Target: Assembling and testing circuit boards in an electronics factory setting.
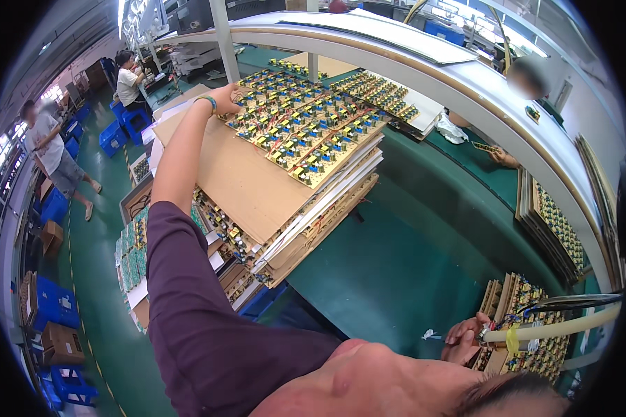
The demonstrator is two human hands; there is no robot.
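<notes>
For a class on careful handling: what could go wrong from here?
The left hand is at the edge of the tan circuit boards crowded with small yellow and blue parts, so a careless grip might bend some parts. Underneath, the thick stack of flat brown and white sheets has uneven edges; a sideways pull could make layers slide. The upright white post stands close by, so that hand might knock it.

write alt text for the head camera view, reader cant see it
A person's left grip is at the edge of circuit boards with yellow and blue parts, lying on cardboard atop a tall stack. The right grip is beside other boards at lower right. A green table lies between, with people in the workshop beyond.
</notes>
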